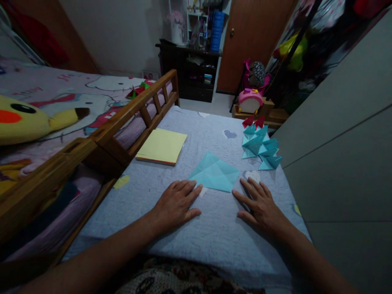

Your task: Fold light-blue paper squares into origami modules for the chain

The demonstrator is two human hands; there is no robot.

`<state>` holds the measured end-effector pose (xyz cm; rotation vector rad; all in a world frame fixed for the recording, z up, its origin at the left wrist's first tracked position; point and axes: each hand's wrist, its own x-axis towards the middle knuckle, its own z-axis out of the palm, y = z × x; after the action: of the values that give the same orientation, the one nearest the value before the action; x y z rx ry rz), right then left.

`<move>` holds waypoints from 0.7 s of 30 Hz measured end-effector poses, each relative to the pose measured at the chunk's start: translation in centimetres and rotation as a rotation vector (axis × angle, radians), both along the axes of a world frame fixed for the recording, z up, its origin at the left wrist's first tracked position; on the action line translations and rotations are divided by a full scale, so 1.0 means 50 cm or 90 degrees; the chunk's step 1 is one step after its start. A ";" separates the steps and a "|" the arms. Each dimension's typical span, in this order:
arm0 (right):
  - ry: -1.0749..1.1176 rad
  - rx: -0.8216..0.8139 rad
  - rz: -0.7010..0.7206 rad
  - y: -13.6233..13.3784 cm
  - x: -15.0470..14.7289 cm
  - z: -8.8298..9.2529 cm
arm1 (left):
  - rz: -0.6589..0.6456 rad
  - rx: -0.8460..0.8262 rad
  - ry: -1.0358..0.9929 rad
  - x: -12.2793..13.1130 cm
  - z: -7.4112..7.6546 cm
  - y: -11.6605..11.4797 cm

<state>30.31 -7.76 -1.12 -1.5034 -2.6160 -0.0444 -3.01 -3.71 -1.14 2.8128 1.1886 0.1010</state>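
A light-blue sheet of origami paper [214,171] with crease lines lies on the pale blue bedsheet [214,228] in front of me. My left hand [177,204] rests palm down at the paper's near left corner, fingers stretched out, the fingertips at its edge. On the other side my right hand [259,204] lies flat with its fingers spread, the index fingertip close to the paper's right corner; whether it touches the paper I cannot tell. Neither hand grips anything. Beyond the left hand is a stack of square paper [162,145], yellow on top.
Folded blue paper pieces [255,143] stand at the right, with red folded pieces [253,121] behind them. A wooden bed rail [134,110] borders the left side; past it lies a yellow plush toy [30,120]. A pale cabinet panel [343,163] bounds the right.
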 end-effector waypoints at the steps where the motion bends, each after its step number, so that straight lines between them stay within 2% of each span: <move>1: 0.017 0.003 -0.004 0.002 -0.002 0.005 | 0.001 0.001 -0.001 0.000 -0.001 0.000; 4: 0.095 0.016 -0.032 0.017 -0.028 0.022 | 0.005 0.004 -0.002 0.001 -0.004 -0.002; 7: 0.144 0.009 -0.099 0.042 -0.074 0.035 | 0.007 0.002 0.000 0.003 0.001 -0.004; 10: 0.115 -0.013 -0.194 0.066 -0.117 0.037 | 0.003 -0.011 -0.004 0.006 0.016 -0.002; 13: 0.112 -0.028 -0.251 0.077 -0.141 0.027 | 0.004 -0.032 -0.023 0.012 0.031 0.005; 16: 0.180 -0.024 -0.261 0.077 -0.146 0.011 | 0.007 -0.057 -0.061 0.020 0.034 0.017; 21: 0.310 0.013 -0.197 0.066 -0.146 -0.002 | 0.034 -0.046 -0.183 0.044 0.025 0.040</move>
<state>23.02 -4.44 -1.21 -1.6476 -1.9911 0.2354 -0.79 -1.69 0.11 2.5928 1.1737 0.4404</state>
